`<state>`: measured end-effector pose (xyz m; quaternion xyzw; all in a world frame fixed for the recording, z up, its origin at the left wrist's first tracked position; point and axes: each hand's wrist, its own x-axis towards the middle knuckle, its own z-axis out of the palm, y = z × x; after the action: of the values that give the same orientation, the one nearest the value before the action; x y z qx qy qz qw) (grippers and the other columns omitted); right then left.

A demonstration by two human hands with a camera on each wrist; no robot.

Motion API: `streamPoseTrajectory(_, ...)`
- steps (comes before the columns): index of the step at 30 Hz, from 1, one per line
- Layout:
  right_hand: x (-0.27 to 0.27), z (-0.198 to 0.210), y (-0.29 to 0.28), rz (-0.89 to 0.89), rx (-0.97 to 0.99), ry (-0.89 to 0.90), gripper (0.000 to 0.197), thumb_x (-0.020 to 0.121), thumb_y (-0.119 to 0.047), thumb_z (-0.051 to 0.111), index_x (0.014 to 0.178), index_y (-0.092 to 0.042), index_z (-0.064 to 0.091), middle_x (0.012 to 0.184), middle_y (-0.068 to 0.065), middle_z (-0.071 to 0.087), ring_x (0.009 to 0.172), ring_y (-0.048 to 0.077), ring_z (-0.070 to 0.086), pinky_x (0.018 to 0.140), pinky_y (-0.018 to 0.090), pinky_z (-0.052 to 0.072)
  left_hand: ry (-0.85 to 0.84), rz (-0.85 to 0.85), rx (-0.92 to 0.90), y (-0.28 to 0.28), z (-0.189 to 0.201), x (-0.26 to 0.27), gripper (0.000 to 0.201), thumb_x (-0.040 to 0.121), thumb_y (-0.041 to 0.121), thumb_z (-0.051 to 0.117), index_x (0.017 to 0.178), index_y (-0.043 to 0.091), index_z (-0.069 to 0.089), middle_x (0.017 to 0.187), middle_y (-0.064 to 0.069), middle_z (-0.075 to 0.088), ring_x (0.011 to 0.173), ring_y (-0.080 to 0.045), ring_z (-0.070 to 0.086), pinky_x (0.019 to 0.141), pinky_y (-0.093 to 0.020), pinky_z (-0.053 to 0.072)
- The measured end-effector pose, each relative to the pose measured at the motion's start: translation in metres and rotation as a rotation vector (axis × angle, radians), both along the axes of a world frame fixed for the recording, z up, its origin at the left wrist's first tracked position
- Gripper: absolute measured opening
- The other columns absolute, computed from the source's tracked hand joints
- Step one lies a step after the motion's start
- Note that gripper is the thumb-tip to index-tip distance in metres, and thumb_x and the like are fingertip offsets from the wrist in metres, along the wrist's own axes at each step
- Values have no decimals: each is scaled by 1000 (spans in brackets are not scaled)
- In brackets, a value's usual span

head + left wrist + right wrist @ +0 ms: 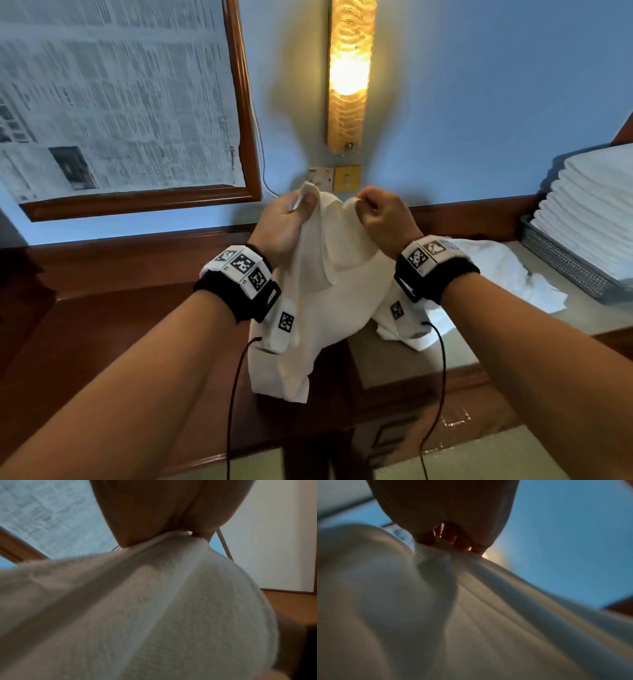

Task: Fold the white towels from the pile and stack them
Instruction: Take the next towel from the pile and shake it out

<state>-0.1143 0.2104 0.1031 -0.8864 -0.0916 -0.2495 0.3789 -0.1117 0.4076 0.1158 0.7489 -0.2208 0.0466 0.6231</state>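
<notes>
Both wrist views are blurred, and cloth hides your fingertips there. In the head view's centre, your left hand (286, 219) and right hand (385, 214) each pinch a top corner of the white towel (322, 301), fingers curled tight; it hangs below them.

The head view looks forward and down over both forearms toward the wall. Each wrist view looks up along its palm, very close, its frame filled by the white towel (329, 291), which all three views share, blurred in both wrist views.
</notes>
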Motion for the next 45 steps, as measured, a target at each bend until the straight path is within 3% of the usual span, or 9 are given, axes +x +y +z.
streamPoseTrajectory(4, 2, 24, -2, 82, -55, -88, 28, 92, -21, 64, 68, -11, 56, 56, -11, 46, 53, 8, 39, 55, 20, 33, 87, -117, -50, -36, -8, 1, 35, 106, 37, 43, 95, 13, 67, 88, -1, 68, 80, -11, 62, 76, -28, 52)
streamPoseTrajectory(7, -5, 16, -27, 57, -73, -69, 34, 93, -28, 65, 65, -16, 50, 53, -10, 42, 50, 7, 35, 54, 24, 32, -4, -155, 73, -47, -5, -3, 37, 98, 47, 47, 86, 17, 65, 74, 10, 67, 71, -6, 61, 67, -22, 50)
streamPoseTrajectory(13, -33, -39, -47, 91, -168, -12, 17, 94, -24, 65, 95, -7, 67, 74, -5, 59, 63, 14, 52, 58, 23, 39, -73, 38, 74, -53, 4, 0, 46, 99, 51, 48, 78, 12, 61, 78, -4, 62, 73, -20, 57, 72, -38, 43)
streamPoseTrajectory(20, -47, -102, -121, -480, 17, 393, 19, 97, -19, 56, 90, -8, 70, 86, 14, 66, 89, 36, 64, 68, 35, 43, 26, 147, -38, -17, 16, -18, 34, 108, 30, 39, 106, 9, 65, 111, -24, 69, 102, -33, 66, 98, -48, 49)
streamPoseTrajectory(27, -51, -7, -45, -211, 194, 10, 19, 86, -3, 62, 100, -8, 74, 92, 5, 71, 86, 17, 61, 74, 27, 47, 118, 37, -25, -17, 18, -57, 36, 108, 34, 39, 93, 15, 65, 100, -21, 71, 95, -35, 68, 92, -47, 52)
streamPoseTrajectory(33, -91, 57, 23, -1, -176, -56, 20, 78, -26, 61, 74, -8, 66, 69, 7, 64, 68, 27, 55, 64, 31, 42, 102, -3, 20, -3, 32, -88, 56, 96, 62, 45, 105, 14, 71, 107, -10, 73, 101, -21, 67, 99, -43, 52)
streamPoseTrajectory(37, -139, 51, 53, 13, -310, -66, 48, 79, -49, 38, 76, -6, 58, 70, 9, 62, 63, 27, 44, 61, 31, 34, 8, -19, 93, 36, 39, -106, 48, 100, 59, 41, 83, 22, 65, 83, 4, 67, 82, -15, 62, 90, -46, 52)
streamPoseTrajectory(42, -182, 6, 82, 37, -348, -46, 19, 94, -24, 54, 95, -8, 63, 89, 9, 69, 84, 30, 63, 69, 30, 42, -56, -47, 165, 76, 42, -137, 46, 102, 57, 39, 88, 23, 65, 85, 3, 67, 83, -15, 65, 86, -41, 52)
streamPoseTrajectory(45, -197, -34, 75, -45, -265, 76, 41, 93, -52, 38, 77, -20, 58, 73, 1, 61, 72, 27, 57, 62, 31, 43, -62, 19, 144, 107, 49, -150, 52, 100, 60, 40, 95, 16, 68, 90, -5, 70, 83, -16, 66, 84, -39, 54)
